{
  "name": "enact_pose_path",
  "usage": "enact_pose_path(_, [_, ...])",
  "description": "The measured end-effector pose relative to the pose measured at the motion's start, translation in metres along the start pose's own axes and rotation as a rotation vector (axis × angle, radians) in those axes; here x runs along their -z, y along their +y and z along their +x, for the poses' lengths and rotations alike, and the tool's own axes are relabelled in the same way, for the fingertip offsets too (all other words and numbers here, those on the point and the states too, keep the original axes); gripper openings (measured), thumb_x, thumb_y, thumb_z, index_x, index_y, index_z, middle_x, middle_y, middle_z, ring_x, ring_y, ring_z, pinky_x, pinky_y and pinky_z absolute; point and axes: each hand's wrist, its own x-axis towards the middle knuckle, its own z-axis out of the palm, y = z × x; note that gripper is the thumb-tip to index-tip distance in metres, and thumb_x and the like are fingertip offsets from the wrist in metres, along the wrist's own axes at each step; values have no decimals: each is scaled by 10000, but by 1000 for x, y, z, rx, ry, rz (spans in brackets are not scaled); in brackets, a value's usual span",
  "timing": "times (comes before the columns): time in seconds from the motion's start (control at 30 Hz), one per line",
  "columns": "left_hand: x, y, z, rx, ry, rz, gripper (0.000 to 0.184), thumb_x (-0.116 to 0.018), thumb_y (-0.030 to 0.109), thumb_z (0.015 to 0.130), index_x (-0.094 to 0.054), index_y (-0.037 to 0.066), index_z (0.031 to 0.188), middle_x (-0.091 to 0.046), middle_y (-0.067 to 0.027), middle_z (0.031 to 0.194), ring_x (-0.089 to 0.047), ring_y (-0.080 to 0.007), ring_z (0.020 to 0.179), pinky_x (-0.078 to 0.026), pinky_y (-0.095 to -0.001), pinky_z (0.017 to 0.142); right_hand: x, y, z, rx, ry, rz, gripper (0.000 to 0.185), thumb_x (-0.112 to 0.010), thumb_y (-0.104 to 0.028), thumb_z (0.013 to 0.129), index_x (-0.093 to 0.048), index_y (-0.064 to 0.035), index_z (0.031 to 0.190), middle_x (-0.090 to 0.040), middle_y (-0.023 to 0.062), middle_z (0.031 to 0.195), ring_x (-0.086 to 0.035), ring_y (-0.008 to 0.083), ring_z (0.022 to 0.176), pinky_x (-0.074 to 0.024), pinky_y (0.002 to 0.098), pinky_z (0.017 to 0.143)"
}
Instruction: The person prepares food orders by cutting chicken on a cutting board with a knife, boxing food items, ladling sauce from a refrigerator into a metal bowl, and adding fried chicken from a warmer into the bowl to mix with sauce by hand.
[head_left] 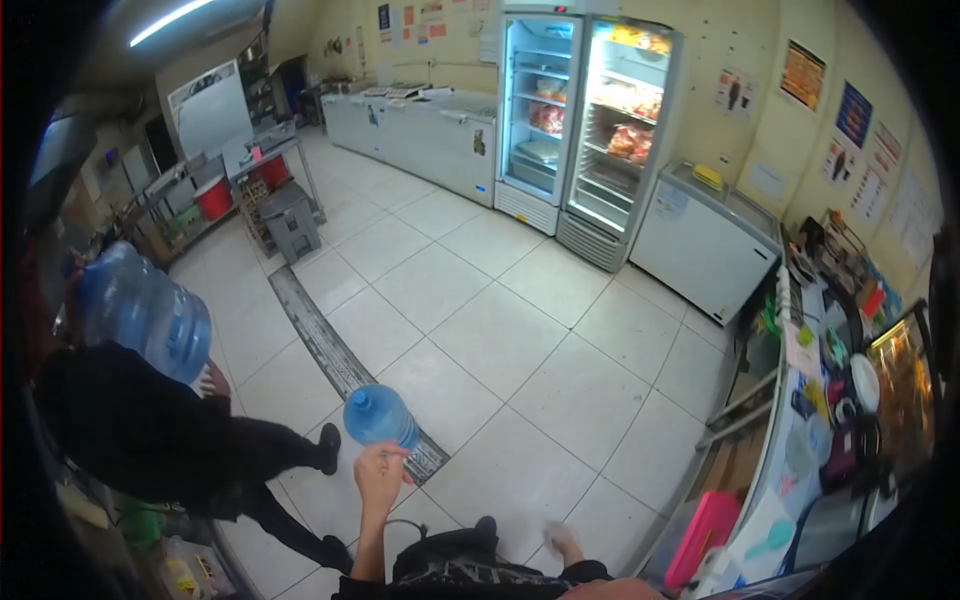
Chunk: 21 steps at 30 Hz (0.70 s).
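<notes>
A blue water jug (pixel 378 414) stands on the floor ahead of me, beside the dark drain strip, with its neck toward the upper left. My left hand (pixel 380 476) is in front of the jug and overlaps its lower edge in view; I cannot tell whether they touch. Its fingers are curled and pinched together, and what they hold, if anything, is too small to make out. Low over the tiles at my right side, my right hand (pixel 565 543) is smeared by motion, its fingers unclear. To my left, a person in dark clothes (pixel 130 425) carries a large blue water jug (pixel 145 310).
The drain strip (pixel 330 340) runs across the tiled floor. Lit glass-door fridges (pixel 538 120) and a white chest freezer (pixel 695 240) line the far wall. A cluttered counter (pixel 770 500) is on the right, with a pink board (pixel 703 540). A grey bin (pixel 290 222) stands by a metal table.
</notes>
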Motion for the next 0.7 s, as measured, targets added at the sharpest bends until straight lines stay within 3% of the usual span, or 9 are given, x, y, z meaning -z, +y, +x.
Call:
enact_pose_path(0.03, [-3,-1,37,-165,106,68,235,-472,61,734,-653,-9,601,-632,-86,638,-606,-143,802,-472,-277,621,29,-5,-1,-61,1,-159,363,-524,-238,824,-540,-83,1152,-608,133,1036,-583,304,929,-437,396,838])
enact_pose_path(0.07, [-11,5,70,-152,115,84,235,-472,61,734,-653,-9,601,-632,-86,638,-606,-143,802,-472,-277,621,52,-10,9,-125,1,-236,365,-520,-236,824,-538,-81,1154,-604,134,1044,-578,302,939,-435,394,843])
enact_pose_path(0.13, [-37,16,141,145,112,-177,240,-465,52,726,-653,1,586,-643,-94,683,-592,-206,900,-473,-309,691,84,-36,48,-194,-16,-288,369,-511,-233,823,-536,-79,1157,-596,136,1060,-569,298,957,-431,391,851])
enact_pose_path(0.2, [-63,-7,218,-143,60,-87,224,-478,63,737,-661,17,616,-656,-106,771,-592,-236,898,-467,-326,740,112,-79,114,-206,-32,-331,373,-503,-230,822,-534,-77,1161,-587,139,1077,-560,295,975,-427,387,860])
enact_pose_path(0.37, [-144,-56,402,-107,120,126,218,-454,112,819,-664,52,840,-655,-66,683,-628,-200,793,-477,-305,706,158,-220,336,-150,-93,-462,384,-482,-222,820,-529,-71,1170,-567,145,1117,-537,286,1021,-418,378,881])
enact_pose_path(0.43, [-168,-68,478,235,107,-77,266,-411,103,864,-655,-1,893,-638,-120,666,-647,-176,724,-481,-282,632,178,-289,434,-91,-109,-540,388,-474,-219,819,-526,-69,1173,-559,148,1133,-528,282,1040,-414,375,889])
enact_pose_path(0.63, [-171,-93,676,340,148,-273,280,-407,95,851,-648,35,980,-645,-137,659,-644,-160,589,-493,-247,564,252,-549,782,279,-72,-914,402,-449,-210,816,-520,-62,1184,-534,155,1182,-501,271,1095,-403,364,915])
enact_pose_path(0.67, [-170,-108,714,362,219,-280,285,-410,91,845,-641,19,996,-648,-142,684,-636,-156,561,-490,-244,544,254,-612,853,365,20,-895,405,-445,-209,816,-519,-61,1185,-530,156,1190,-496,269,1104,-401,362,919])
enact_pose_path(0.7, [-169,-127,747,389,281,-287,293,-412,86,839,-634,4,1011,-652,-147,710,-628,-152,534,-488,-241,525,259,-679,924,506,146,-645,420,-517,-188,767,-529,-58,1166,-538,171,1172,-509,285,1082,-409,365,905])
